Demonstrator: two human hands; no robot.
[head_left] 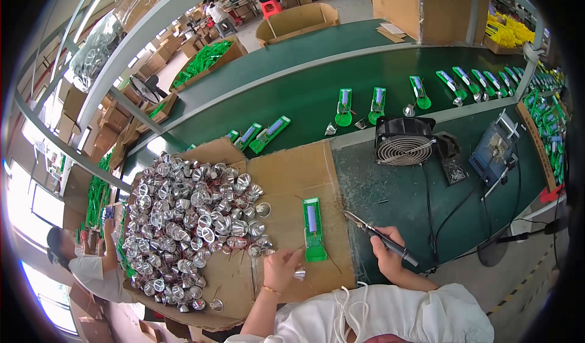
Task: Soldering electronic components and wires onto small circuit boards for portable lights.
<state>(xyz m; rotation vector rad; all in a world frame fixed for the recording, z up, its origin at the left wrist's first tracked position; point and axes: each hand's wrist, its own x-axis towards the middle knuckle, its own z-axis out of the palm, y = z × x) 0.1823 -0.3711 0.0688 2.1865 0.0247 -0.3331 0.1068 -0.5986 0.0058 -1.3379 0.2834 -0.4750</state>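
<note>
My left hand [281,271] is closed in a pinch, with a small silver reflector cup [299,273] at its fingertips; the exact grip is partly hidden. Just beyond it, a green plastic flashlight housing [315,251] lies open on a cardboard sheet [292,178]. Inside the housing is a purple-blue cylindrical battery [312,218], and thin wires stick out of it. My right hand [390,254] grips a soldering iron [385,239] by its dark handle, its metal tip pointing up-left, apart from the housing. Left of the housing is a large heap of silver reflector cups [189,227].
A black fan [405,142] stands beyond my right hand, beside a dark open holder [451,158] and a blue soldering station [493,148] with cables. Several green housings [345,106] line the green conveyor belt [292,99]. A box of green housings [545,129] sits at right.
</note>
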